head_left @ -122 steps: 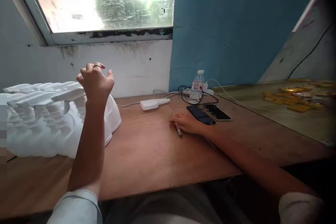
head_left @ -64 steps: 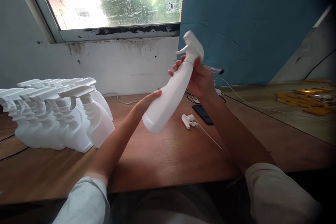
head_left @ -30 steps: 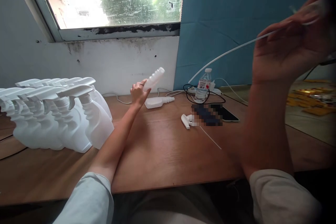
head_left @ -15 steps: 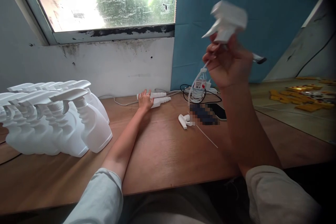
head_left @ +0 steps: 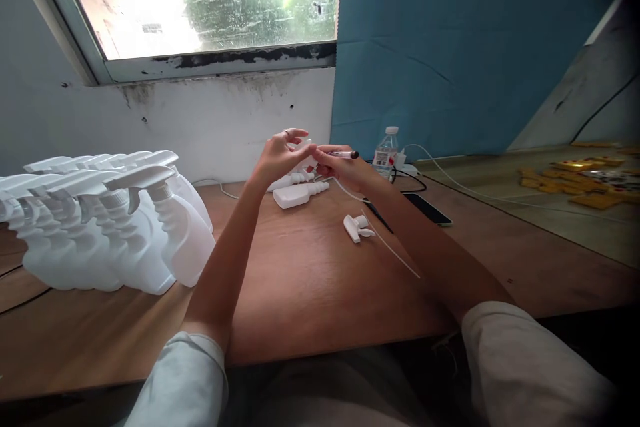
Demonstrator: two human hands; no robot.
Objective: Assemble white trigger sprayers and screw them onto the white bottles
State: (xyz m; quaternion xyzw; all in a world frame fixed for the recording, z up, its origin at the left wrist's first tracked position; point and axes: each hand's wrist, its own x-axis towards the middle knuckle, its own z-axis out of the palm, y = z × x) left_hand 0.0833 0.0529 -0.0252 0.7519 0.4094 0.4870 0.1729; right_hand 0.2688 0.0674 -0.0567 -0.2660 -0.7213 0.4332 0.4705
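My left hand (head_left: 281,159) and my right hand (head_left: 346,168) meet above the back of the table, fingers bent and close together. A trigger sprayer head (head_left: 303,145), mostly hidden by the fingers, shows as a pale piece between them. Its thin white tube (head_left: 353,196) curves out beneath my right hand. A dark-tipped pen (head_left: 346,155) is also tucked in my right hand. Below the hands, a white bottle (head_left: 291,197) lies on its side, with another white bottle (head_left: 285,181) behind it, partly covered. A loose trigger sprayer (head_left: 356,228) with its tube (head_left: 395,253) rests nearby.
Rows of upright white spray bottles (head_left: 173,240) with triggers stand on the left. At the back right are a water bottle (head_left: 386,150), cables and a phone (head_left: 427,209). Yellow packets (head_left: 575,183) lie far right. Wall and window (head_left: 210,7) rise behind the table.
My right hand has come down and left with the trigger sprayer and pen. My left hand has lifted off the lying bottles to meet it.
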